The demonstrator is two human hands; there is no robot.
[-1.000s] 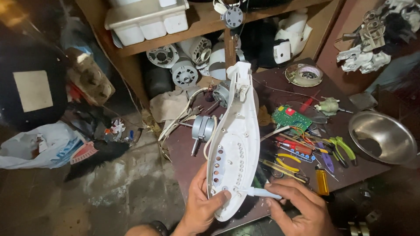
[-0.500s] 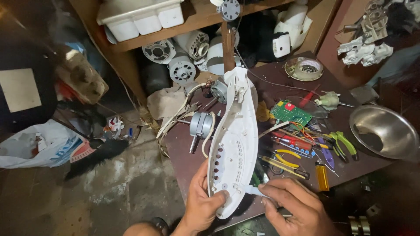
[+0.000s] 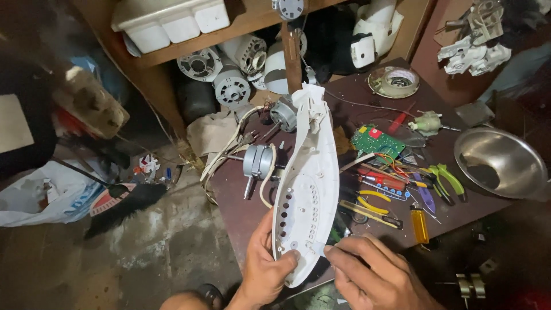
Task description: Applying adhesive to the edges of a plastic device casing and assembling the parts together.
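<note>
So, going across from the left: down on the concrete floor (image 3: 172,247) there's a crumpled plastic bag (image 3: 46,198) and a dark brush-like thing (image 3: 123,201), well away from the bench.

Our left hand (image 3: 267,264) is wrapped around the lower edge of the long white plastic housing (image 3: 307,183), thumb pressed over the face near the row of holes. The housing stands almost upright over the low brown table (image 3: 229,189), narrow tip pointing toward the shelf. Our right hand (image 3: 373,275) is pinched narrow at the right edge near the bottom; we can't tell if there's a small tool or part between the fingers.

What we'd worry about: the whole shell is only gripped at the bottom, so if the left hand slackens, the top could tip onto the small motor (image 3: 258,163) and its loose cream cable (image 3: 229,149) just beside it. Prying at that thin edge with the fingers could also crack the plastic or snap a clip, we reckon.

Further right it's cluttered: green circuit board (image 3: 376,140), yellow-handled pliers (image 3: 367,206), green-handled pliers (image 3: 447,181), orange lighter (image 3: 420,225), and a steel bowl (image 3: 499,163). A careless elbow could sweep any of it off.
</note>
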